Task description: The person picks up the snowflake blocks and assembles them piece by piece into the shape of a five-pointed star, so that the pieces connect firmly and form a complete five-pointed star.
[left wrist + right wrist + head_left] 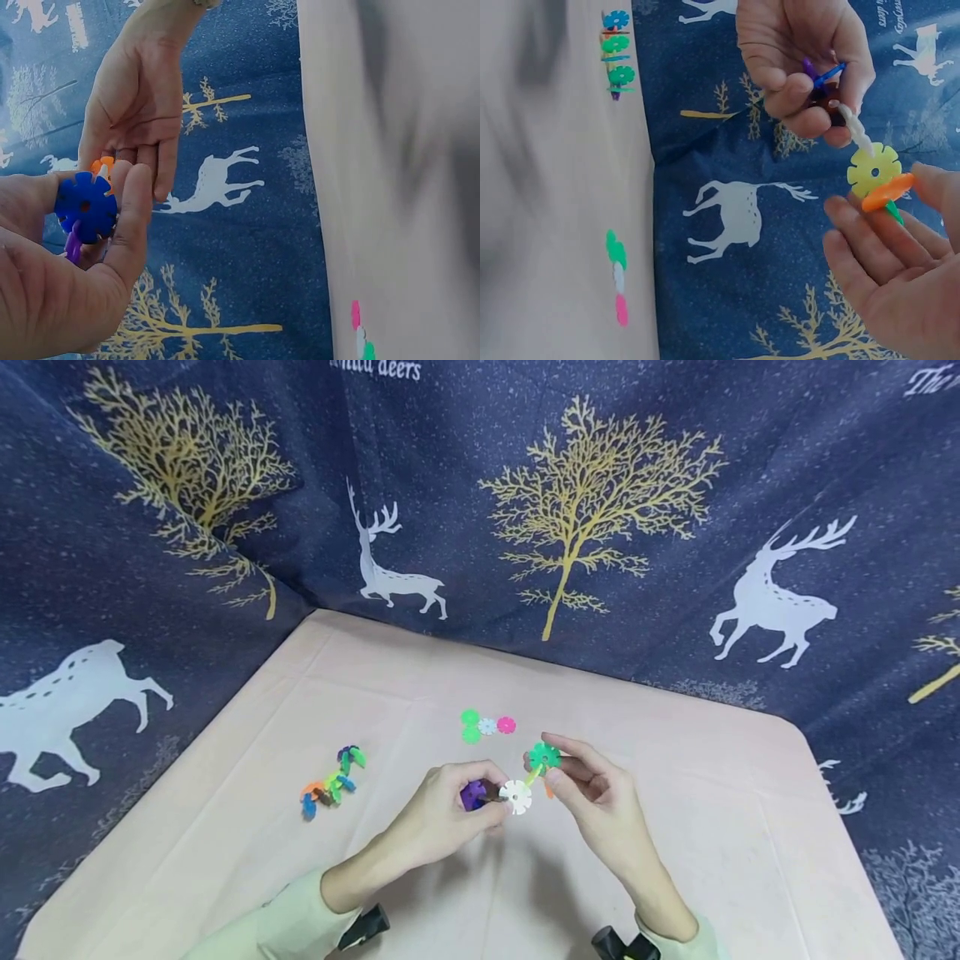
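Observation:
Both hands hold one chain of interlocking notched plastic discs above the table. My left hand (442, 814) pinches its left end, where a purple disc (473, 795), a blue disc (86, 208) and a brown disc (825, 101) join. From there a white disc (516, 797) sticks out toward the right. Past it comes a yellow disc (874, 171), slotted to an orange disc (889, 192) and a green disc (544, 757). The thumb and fingers of my right hand (603, 802) hold that orange and green end. Fingers partly hide the joints at the left end.
On the table (675, 827), a second chain of multicoloured discs (330, 785) lies to the left. Farther back are two light green discs (470, 727), a pale disc (487, 727) and a pink disc (507, 725). A dark blue cloth (465, 485) hangs behind the table.

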The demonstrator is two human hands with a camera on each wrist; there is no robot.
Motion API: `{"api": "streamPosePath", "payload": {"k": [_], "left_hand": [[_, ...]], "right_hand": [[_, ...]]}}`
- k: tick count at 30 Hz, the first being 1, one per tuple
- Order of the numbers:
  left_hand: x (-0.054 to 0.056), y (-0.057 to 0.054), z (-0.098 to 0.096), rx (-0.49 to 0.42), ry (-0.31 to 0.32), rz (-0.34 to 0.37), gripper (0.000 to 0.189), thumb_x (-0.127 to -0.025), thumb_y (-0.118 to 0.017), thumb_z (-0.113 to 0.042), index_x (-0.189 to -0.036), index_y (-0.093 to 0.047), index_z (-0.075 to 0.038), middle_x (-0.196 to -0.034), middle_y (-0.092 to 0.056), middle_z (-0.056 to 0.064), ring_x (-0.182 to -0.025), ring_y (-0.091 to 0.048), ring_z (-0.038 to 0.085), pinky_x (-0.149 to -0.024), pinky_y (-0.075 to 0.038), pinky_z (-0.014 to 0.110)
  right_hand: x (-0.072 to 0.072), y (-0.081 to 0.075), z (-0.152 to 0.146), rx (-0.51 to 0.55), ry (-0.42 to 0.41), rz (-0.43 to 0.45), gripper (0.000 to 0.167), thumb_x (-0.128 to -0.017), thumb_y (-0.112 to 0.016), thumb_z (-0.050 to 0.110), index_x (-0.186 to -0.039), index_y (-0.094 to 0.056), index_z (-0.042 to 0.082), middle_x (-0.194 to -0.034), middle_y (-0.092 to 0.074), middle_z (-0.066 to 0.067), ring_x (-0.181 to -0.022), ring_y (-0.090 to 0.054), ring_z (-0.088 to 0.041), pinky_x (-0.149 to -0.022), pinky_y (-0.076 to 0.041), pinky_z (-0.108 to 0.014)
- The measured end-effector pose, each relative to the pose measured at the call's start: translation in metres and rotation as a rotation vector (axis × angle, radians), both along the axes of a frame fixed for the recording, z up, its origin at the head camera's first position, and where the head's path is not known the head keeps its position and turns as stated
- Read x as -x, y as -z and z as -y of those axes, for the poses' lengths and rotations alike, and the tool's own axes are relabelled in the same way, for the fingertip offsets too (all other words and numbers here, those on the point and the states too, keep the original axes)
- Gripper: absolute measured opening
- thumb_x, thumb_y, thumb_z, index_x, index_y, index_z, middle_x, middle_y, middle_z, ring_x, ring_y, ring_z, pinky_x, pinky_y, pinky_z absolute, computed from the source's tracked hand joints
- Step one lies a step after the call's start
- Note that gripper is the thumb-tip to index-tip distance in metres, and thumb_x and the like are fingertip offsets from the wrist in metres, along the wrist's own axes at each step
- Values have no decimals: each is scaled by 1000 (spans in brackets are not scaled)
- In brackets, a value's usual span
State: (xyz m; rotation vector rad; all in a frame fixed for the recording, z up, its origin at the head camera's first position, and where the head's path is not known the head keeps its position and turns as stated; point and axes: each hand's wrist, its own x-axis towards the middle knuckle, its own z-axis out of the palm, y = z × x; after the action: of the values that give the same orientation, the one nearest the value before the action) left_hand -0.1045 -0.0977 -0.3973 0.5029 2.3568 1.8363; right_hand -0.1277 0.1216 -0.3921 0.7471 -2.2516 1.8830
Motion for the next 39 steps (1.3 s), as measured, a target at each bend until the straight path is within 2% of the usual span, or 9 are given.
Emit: {"api": "streamPosePath", "payload": {"k": [4, 10, 17, 22, 25, 29, 35, 37, 39], "left_hand": [[-2, -2, -3, -29, 24, 7, 8, -89, -71, -7, -94, -70, -14, -79, -69, -4, -66, -71, 17, -59, -59, 32], [-4, -3, -6, 13, 49, -38, 8, -89, -70, -8, -93, -69, -15, -73, -67, -6, -61, -67, 12, -53, -52, 24], [-4, -6, -9, 42, 58, -50, 9, -89, -69, -9, -94, -69, -17, -72, -66, -9, -60, -67, 13, -50, -48, 22], [-4, -8, -11, 31, 49, -74, 10, -88, -69, -8, -91, -69, -17, -70, -65, -9, -59, -66, 10, -50, -48, 22], [-5, -8, -13, 11, 45, -81, 9, -88, -70, -7, -91, -69, -15, -72, -66, -8, -60, -66, 8, -53, -53, 25], [-5, -7, -16, -17, 33, -81, 7, -88, -70, -5, -91, -70, -12, -75, -67, -5, -61, -67, 8, -55, -56, 27], [-6, -8, -20, -46, -7, -85, 7, -88, -69, -6, -93, -71, -11, -78, -70, -1, -63, -67, 9, -55, -54, 25], [-6, -9, -21, -54, -19, -81, 9, -88, -68, -6, -93, -71, -13, -79, -71, -1, -63, -68, 10, -55, -53, 25], [-5, -9, -21, -56, -28, -75, 11, -87, -68, -5, -93, -71, -14, -79, -70, -3, -63, -68, 10, -55, -52, 25]], "right_hand": [[-2, 1, -1, -8, 25, -2, 30, -100, -57, 0, -129, -64, 6, -101, -75, -12, -82, -70, -14, -71, -54, -23], [-7, 2, 1, 87, 8, 19, 27, -101, -56, 0, -126, -63, -1, -105, -73, -20, -79, -75, -25, -77, -60, -37], [-13, 6, 4, 91, 97, -78, 29, -100, -55, -4, -127, -64, 1, -106, -74, -15, -76, -75, -19, -69, -59, -26], [-15, 7, 5, 129, 109, -99, 29, -99, -55, -7, -126, -63, -2, -106, -74, -14, -81, -75, -19, -70, -58, -24], [-17, 6, 4, 112, 131, -84, 29, -99, -55, -6, -126, -63, 0, -106, -75, -11, -83, -74, -17, -59, -53, -19], [-18, 7, 6, 132, 156, -123, 29, -98, -54, -9, -125, -63, -1, -106, -75, -12, -76, -73, -10, -42, -34, -22], [-20, 6, 11, 249, 136, -205, 31, -97, -50, -15, -126, -59, -9, -108, -72, -21, -88, -74, -21, -46, -40, -16], [-20, 6, 12, 255, 145, -212, 31, -96, -51, -16, -126, -58, -9, -108, -73, -20, -88, -74, -19, -44, -38, -18], [-20, 6, 12, 230, 165, -209, 31, -97, -52, -15, -126, -60, -8, -107, -74, -17, -74, -71, -7, -39, -30, -21]]}}
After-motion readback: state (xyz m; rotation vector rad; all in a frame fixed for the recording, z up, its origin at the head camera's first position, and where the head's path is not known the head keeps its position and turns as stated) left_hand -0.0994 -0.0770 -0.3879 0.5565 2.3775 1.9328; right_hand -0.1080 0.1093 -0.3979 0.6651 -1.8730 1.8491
